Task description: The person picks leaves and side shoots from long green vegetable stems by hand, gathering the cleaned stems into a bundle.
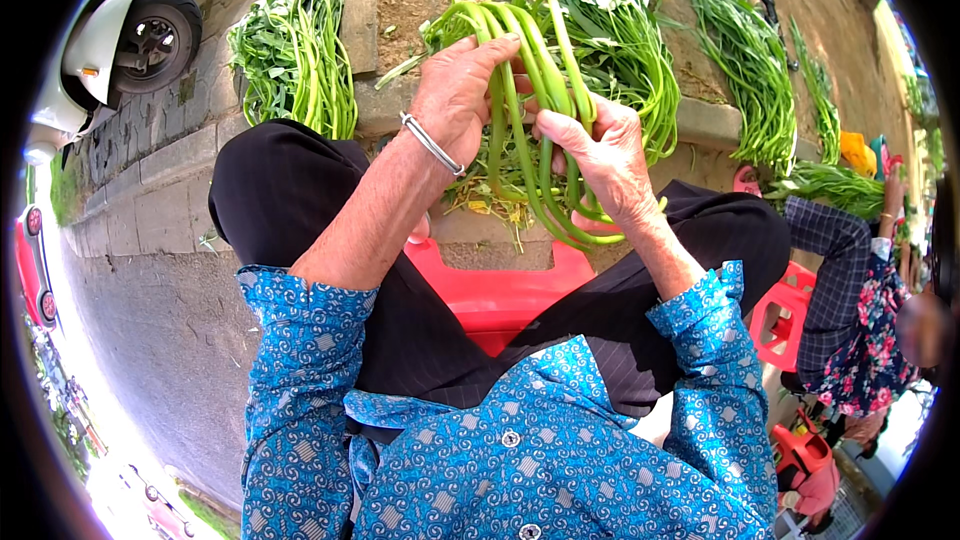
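Observation:
A bunch of long green leafy-vegetable stems (553,90), which looks like water spinach, is bent over between my two hands. My left hand (454,94), with a metal bangle (433,144) at the wrist, pinches the stems from the left, thumb on top. From the right, my right hand (611,154) grips the same bunch, its thumb across the lower stems. Some of the fingers are hidden behind the greens. The stem ends curve down over loose leaf trimmings (487,191) on the ground. Just beyond my hands lies a large heap of the same greens (637,67).
Further bundles lie to the left (300,67) and right (757,90), by a concrete kerb (701,122). A red plastic stool (495,296) shows between my knees. A scooter wheel (156,41) stands far left. At right, a person (862,330) sits by another red stool (784,315).

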`<state>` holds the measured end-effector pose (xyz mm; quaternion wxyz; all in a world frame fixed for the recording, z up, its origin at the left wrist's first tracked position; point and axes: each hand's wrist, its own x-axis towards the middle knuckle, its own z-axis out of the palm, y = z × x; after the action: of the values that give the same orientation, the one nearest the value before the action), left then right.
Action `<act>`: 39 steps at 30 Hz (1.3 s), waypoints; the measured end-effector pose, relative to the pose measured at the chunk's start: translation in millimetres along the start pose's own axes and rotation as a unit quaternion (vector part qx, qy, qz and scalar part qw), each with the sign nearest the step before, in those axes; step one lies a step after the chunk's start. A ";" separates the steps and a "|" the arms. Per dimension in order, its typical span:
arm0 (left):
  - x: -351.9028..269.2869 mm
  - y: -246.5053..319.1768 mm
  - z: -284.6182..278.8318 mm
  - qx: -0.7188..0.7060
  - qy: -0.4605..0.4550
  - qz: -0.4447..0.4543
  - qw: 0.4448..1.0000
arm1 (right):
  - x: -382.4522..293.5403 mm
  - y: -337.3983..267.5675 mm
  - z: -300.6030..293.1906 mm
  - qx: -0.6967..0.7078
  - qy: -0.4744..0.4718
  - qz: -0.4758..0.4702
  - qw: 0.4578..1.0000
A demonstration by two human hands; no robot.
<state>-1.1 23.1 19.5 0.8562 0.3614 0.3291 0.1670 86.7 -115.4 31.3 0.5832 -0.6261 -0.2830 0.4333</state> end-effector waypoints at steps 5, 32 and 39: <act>1.5 -1.3 -1.4 -0.014 -0.062 -0.022 0.998 | 0.1 -2.1 -1.3 -0.040 -0.030 0.006 0.999; 0.1 -3.1 -1.8 0.057 -0.033 0.002 0.998 | 4.5 3.2 -1.7 -0.092 -0.077 0.040 0.992; 0.2 0.2 -0.4 0.080 -0.026 0.008 0.996 | 7.1 1.5 -8.5 -0.146 -0.087 0.047 0.984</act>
<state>-1.2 23.6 19.3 0.8311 0.4360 0.3164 0.1379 97.2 -113.7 27.9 0.4380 -0.6772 -0.3631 0.4667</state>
